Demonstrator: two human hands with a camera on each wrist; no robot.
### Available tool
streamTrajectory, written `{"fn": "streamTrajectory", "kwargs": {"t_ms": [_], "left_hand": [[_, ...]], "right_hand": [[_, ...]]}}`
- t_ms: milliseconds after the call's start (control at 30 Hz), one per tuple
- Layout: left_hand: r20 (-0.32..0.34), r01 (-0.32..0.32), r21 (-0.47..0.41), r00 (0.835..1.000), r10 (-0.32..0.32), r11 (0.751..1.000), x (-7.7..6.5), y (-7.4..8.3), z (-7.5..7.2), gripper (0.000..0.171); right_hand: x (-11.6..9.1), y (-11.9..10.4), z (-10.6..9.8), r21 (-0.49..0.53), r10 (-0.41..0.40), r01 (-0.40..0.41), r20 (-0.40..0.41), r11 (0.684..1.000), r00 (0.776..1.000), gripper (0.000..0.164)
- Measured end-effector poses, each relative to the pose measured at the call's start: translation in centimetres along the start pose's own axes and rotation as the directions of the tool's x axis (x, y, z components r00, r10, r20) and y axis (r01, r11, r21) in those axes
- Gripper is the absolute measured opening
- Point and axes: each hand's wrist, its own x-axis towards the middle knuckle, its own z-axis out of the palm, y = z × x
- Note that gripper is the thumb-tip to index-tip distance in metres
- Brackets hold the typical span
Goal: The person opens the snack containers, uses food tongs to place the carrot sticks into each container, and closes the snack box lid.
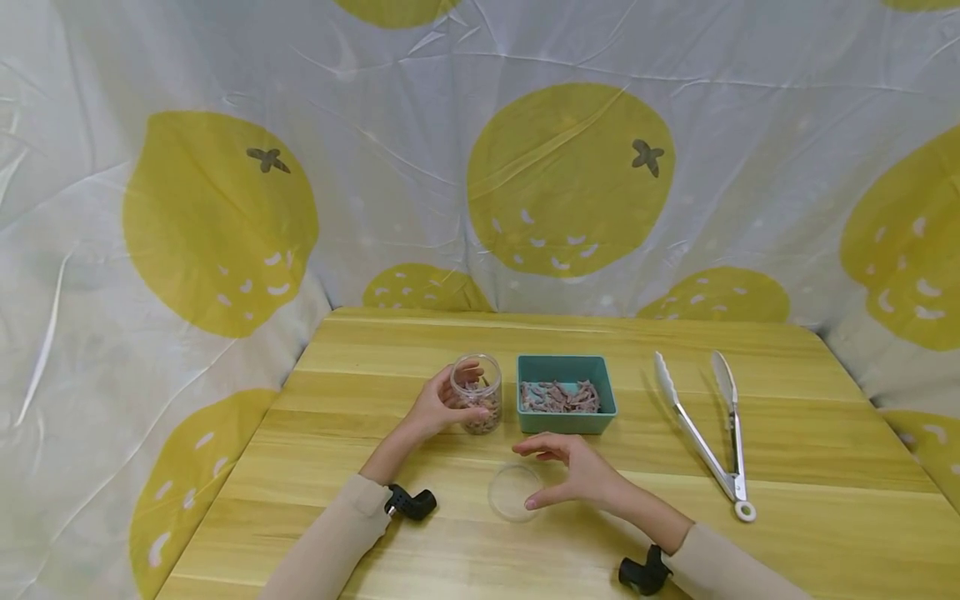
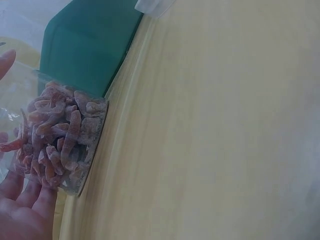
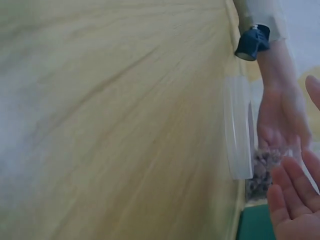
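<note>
My left hand [image 1: 435, 407] grips a clear, lidless jar [image 1: 482, 412] from its left side, thumb across the front and fingers behind. Reddish-brown dried strips with a pale coating [image 2: 60, 135] lie inside it; the left wrist view shows them heaped toward the bottom. A round see-through lid [image 1: 513, 493] lies on the table in front of the jar. Beside the lid's right edge is my right hand [image 1: 576, 477], thumb and fingers spread apart with nothing between them. In the right wrist view the lid [image 3: 238, 130] appears as a pale upright band near that hand's fingers [image 3: 292, 187].
A teal rectangular box [image 1: 566, 423] with similar strips [image 1: 558, 398] stands just right of the jar. Metal tongs [image 1: 705, 442] lie spread on the right of the wooden table [image 1: 405, 342]. A lemon-print cloth [image 1: 390, 167] hangs behind and at the sides.
</note>
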Motion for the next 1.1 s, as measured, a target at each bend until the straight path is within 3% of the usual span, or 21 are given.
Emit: {"fn": "streamTrajectory", "kwargs": {"t_ms": [500,1100], "left_hand": [[-0.002,-0.014,-0.003,1.000,0.014,1.000,0.1,0.0,0.0,0.076],[0.005,0.000,-0.021,1.000,0.000,1.000,0.0,-0.1,0.0,0.079]], "right_hand": [[0.8,0.4,0.5,-0.144,0.079,-0.064,0.102,0.987,0.992,0.080],[1.2,1.2,0.8,-0.304,0.059,-0.008,0.158,0.953,0.986,0.081]]}}
